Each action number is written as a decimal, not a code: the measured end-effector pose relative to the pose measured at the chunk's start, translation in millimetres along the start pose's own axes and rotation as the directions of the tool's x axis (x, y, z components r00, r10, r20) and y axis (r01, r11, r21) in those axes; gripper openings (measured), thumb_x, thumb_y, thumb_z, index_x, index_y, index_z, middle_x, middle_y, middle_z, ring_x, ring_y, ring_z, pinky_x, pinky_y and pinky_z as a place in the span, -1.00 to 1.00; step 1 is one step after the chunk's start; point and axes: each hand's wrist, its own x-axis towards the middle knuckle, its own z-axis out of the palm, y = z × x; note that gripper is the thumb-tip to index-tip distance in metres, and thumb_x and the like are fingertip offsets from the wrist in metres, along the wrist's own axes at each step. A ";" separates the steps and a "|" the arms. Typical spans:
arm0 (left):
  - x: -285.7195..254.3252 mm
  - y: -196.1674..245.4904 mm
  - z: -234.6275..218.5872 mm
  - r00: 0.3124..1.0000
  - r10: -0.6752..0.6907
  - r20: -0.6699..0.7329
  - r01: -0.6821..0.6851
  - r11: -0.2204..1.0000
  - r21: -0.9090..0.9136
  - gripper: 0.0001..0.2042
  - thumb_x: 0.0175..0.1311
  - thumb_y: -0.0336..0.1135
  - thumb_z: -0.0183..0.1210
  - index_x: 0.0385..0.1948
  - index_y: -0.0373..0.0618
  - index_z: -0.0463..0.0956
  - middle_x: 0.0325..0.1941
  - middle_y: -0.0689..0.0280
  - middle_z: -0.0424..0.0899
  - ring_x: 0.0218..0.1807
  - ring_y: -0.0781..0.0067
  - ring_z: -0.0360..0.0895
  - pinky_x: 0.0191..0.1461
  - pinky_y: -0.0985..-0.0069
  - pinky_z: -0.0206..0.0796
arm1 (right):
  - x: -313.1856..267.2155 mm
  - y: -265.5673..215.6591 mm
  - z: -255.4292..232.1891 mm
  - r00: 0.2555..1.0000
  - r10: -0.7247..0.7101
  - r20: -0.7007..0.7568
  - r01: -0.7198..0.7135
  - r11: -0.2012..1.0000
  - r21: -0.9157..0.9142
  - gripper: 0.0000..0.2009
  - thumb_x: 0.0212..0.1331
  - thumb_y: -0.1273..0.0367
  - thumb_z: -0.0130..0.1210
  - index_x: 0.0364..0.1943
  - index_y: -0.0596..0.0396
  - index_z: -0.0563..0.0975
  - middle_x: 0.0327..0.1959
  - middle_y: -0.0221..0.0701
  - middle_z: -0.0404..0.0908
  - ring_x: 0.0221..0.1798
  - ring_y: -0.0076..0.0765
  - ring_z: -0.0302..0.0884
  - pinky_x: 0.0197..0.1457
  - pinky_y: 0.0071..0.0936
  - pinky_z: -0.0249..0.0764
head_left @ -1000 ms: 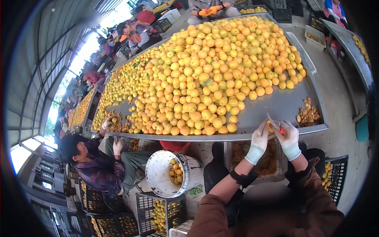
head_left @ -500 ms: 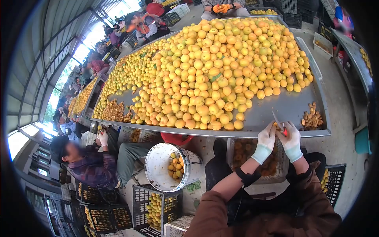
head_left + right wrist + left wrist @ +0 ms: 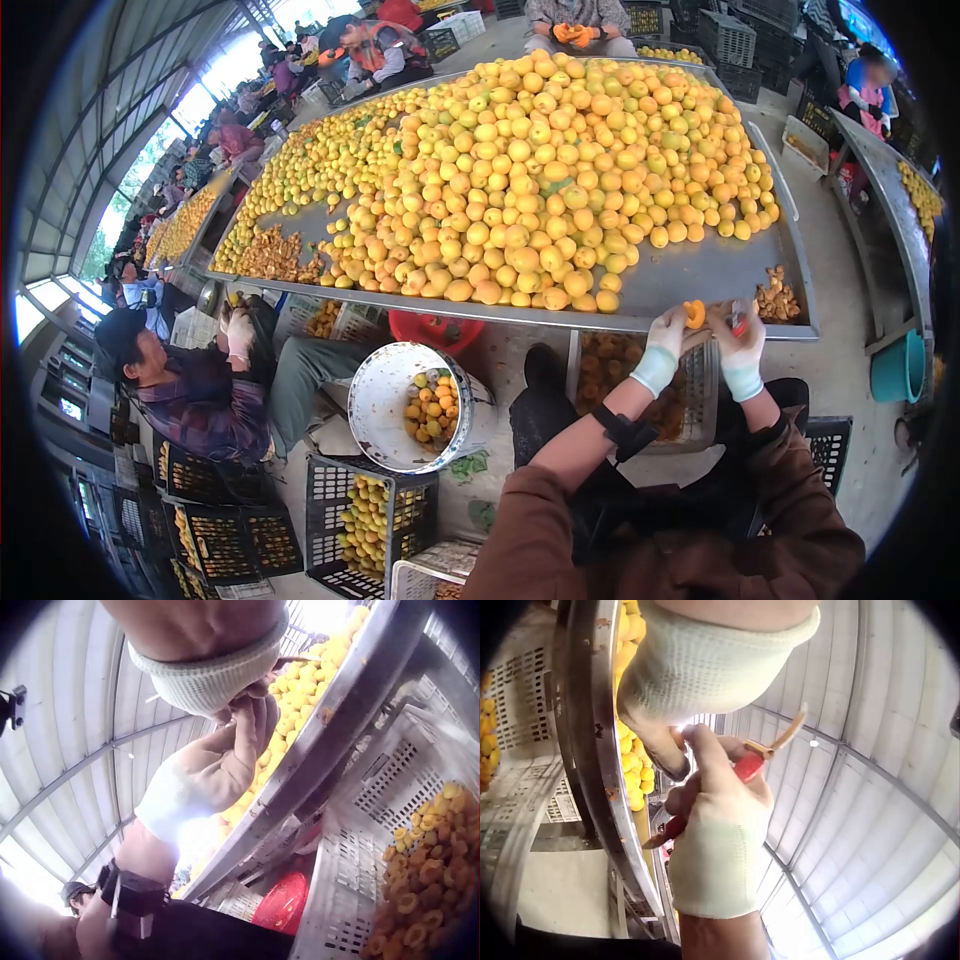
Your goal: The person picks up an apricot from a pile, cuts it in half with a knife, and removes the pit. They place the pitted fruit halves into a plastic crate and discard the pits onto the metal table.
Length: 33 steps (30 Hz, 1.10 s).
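Note:
Both hands wear pale gloves and work close together at the metal table's front edge. My left hand [image 3: 660, 342] pinches an orange apricot [image 3: 694, 314], which stands up from the fingertips. Beside it, my right hand [image 3: 738, 342] grips a red-handled knife [image 3: 739, 326]. In the left wrist view, the knife's red handle [image 3: 748, 766] shows in the right fist, with a slim curved blade [image 3: 789, 729] sticking out. The right wrist view shows the left hand [image 3: 217, 769] with its fingers bent against the right hand; the fruit is hidden there.
A large heap of apricots [image 3: 520, 180] covers much of the metal table [image 3: 690, 280]. Brown scraps [image 3: 776, 296] lie at its right corner. Below the edge stands a white crate [image 3: 349, 862] of halved apricots [image 3: 420, 900]. A white bucket [image 3: 365, 405] and a seated person [image 3: 190, 390] are at left.
The head view has shifted slightly. My hands have drawn a little apart, the blade no longer points up between them, and the orange apricot now shows plainly at the left fingertips.

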 end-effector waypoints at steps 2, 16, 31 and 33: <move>-6.7 7.7 -2.1 0.998 -0.004 0.069 -0.003 0.994 0.110 -0.63 0.43 -0.25 -0.04 0.12 -0.34 0.35 -0.07 0.11 0.58 -0.19 0.20 0.67 -0.02 0.39 0.56 | 13.8 12.3 -15.9 0.994 -0.038 -0.106 0.044 0.997 0.057 -0.85 0.09 0.60 0.18 -0.27 0.17 0.48 -0.36 -0.50 0.58 -0.36 -0.63 0.43 -0.26 -0.61 0.38; -63.3 32.9 -25.2 0.929 -0.183 0.323 -0.359 -0.226 0.906 -0.60 0.23 -0.12 0.07 -0.01 -0.23 0.50 -0.14 -0.15 0.62 -0.03 -0.18 0.54 0.13 0.12 0.33 | 69.4 95.3 -154.5 0.987 -0.027 -0.158 -0.061 0.848 -0.527 -0.77 0.14 0.48 0.19 -0.14 0.28 0.51 -0.38 -0.39 0.55 -0.30 -0.59 0.40 -0.12 -0.57 0.42; -80.5 300.5 -192.8 0.723 0.683 0.105 0.409 -0.546 0.731 -0.50 -0.04 -0.14 0.36 0.02 -0.03 0.57 -0.03 0.03 0.57 0.00 0.02 0.55 0.07 0.29 0.44 | 38.1 -32.2 -65.8 0.947 0.006 0.321 0.121 0.919 -0.374 -0.86 0.19 0.42 0.10 -0.32 0.19 0.41 -0.47 -0.06 0.42 -0.34 0.12 0.43 -0.28 -0.22 0.32; -72.3 297.6 -195.5 0.776 0.626 0.077 0.427 -0.611 0.666 -0.48 -0.06 -0.10 0.38 0.03 0.02 0.57 0.02 0.02 0.53 0.05 -0.01 0.50 0.11 0.25 0.42 | 34.1 -37.3 -55.8 0.929 0.006 0.370 0.108 0.952 -0.287 -0.86 0.21 0.40 0.09 -0.31 0.18 0.40 -0.48 -0.08 0.42 -0.38 0.12 0.43 -0.30 -0.23 0.32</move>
